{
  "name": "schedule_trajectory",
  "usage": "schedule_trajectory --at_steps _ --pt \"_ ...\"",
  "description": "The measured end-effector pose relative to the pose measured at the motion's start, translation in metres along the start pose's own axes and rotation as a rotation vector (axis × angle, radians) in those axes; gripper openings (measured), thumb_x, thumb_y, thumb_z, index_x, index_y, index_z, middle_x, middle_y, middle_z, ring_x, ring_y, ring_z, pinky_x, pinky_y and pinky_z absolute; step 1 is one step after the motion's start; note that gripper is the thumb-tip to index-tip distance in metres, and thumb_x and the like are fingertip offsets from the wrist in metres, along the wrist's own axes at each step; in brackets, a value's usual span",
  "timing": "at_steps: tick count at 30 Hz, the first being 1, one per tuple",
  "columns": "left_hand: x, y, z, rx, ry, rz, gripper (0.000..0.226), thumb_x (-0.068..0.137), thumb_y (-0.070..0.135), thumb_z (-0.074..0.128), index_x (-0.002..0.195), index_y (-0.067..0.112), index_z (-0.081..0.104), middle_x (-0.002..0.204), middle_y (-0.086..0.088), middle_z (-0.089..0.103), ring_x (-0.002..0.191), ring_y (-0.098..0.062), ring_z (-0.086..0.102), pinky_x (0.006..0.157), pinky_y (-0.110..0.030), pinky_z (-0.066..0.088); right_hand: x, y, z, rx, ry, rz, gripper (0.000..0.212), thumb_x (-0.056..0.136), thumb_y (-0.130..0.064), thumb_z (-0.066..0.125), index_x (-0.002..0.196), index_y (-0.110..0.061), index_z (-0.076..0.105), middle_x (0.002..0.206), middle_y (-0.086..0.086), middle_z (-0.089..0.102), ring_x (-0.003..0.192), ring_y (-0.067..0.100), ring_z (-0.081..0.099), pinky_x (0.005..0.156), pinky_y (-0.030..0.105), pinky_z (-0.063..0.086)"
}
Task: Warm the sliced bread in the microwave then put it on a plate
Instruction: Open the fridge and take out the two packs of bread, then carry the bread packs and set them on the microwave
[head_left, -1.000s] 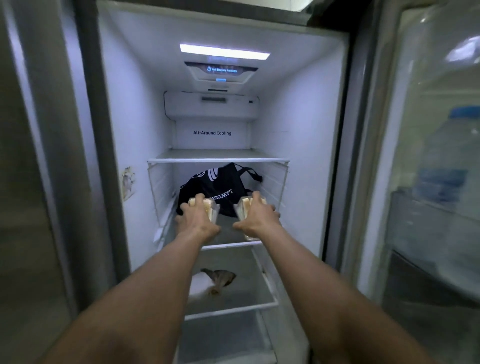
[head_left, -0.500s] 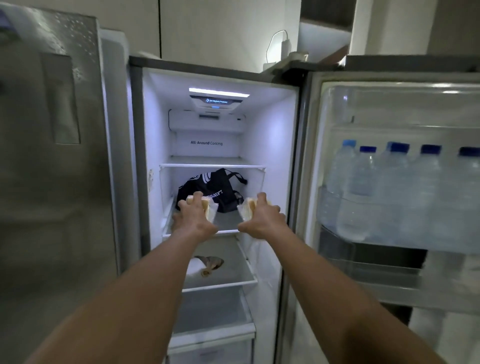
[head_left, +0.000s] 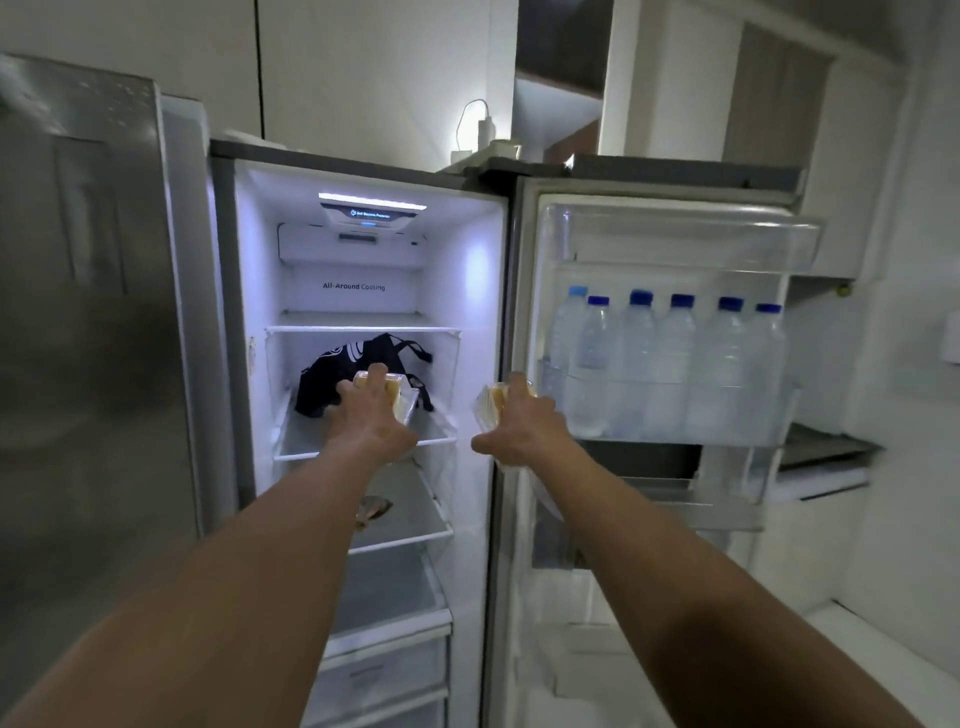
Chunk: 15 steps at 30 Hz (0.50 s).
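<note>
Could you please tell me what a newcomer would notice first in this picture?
At centre, the left hand grips one clear plastic pack of sliced bread in front of the lit fridge's shelf, and the right hand grips a second pack beside it. Clear blue-capped water bottles line the open door at right; a black fabric bag lies behind the left hand.

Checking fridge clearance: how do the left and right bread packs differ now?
The left pack shows against the shelf and black bag; the right pack against the fridge's edge, near the water bottles. The left pack sits slightly higher than the right pack. Both are clear-wrapped bread.
</note>
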<state>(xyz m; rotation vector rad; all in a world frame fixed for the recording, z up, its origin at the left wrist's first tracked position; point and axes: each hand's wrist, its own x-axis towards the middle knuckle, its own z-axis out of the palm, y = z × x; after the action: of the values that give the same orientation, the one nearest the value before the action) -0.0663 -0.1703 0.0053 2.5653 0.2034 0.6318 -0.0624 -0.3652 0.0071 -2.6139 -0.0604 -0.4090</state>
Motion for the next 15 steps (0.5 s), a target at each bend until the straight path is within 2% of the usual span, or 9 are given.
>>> schedule_trajectory --at_steps 2,5,8,11,15 --pt "-0.008 0.013 -0.007 -0.041 -0.017 0.029 0.086 0.071 0.025 0.079 0.141 0.026 0.028 0.129 -0.016 0.037 0.113 -0.041 0.048 0.088 -0.042 0.044 -0.014 0.005 -0.016 0.018 0.02 0.041 0.108 0.073 -0.048 0.081 0.153 -0.029 0.01 0.142 0.019 0.042 0.127 0.04 0.044 0.097 0.045 0.043" --pt "-0.023 0.032 -0.018 -0.039 -0.073 0.106 0.084 0.072 0.031 0.08 0.139 0.022 0.031 0.131 -0.016 0.038 0.116 -0.041 0.048 0.095 -0.045 0.047 -0.039 0.015 -0.039 0.015 0.049 0.113 0.11 0.073 -0.049 0.081 0.154 -0.028 0.009 0.139 0.019 0.044 0.124 0.04 0.046 0.098 0.047 0.045" --pt "-0.036 0.047 -0.019 -0.088 -0.091 0.147 0.088 0.069 0.03 0.082 0.14 0.025 0.029 0.132 -0.018 0.038 0.115 -0.043 0.049 0.094 -0.048 0.049 -0.069 0.025 -0.055 0.01 0.11 0.161 0.104 0.072 -0.051 0.082 0.149 -0.028 0.015 0.134 0.017 0.046 0.121 0.039 0.049 0.097 0.049 0.047" --pt "-0.056 0.065 -0.012 -0.084 -0.145 0.259 0.086 0.071 0.027 0.082 0.14 0.021 0.031 0.134 -0.019 0.038 0.119 -0.042 0.047 0.098 -0.049 0.046 -0.103 0.041 -0.066 0.004 0.14 0.237 0.096 0.071 -0.052 0.082 0.142 -0.028 0.021 0.128 0.016 0.048 0.116 0.039 0.052 0.092 0.047 0.049" --pt "-0.089 0.098 0.006 -0.182 -0.233 0.337 0.091 0.063 0.034 0.083 0.136 0.032 0.029 0.127 -0.016 0.039 0.114 -0.044 0.051 0.093 -0.048 0.049 -0.149 0.071 -0.091 -0.073 0.23 0.342 0.092 0.069 -0.047 0.084 0.138 -0.025 0.026 0.128 0.017 0.053 0.118 0.041 0.053 0.094 0.047 0.049"
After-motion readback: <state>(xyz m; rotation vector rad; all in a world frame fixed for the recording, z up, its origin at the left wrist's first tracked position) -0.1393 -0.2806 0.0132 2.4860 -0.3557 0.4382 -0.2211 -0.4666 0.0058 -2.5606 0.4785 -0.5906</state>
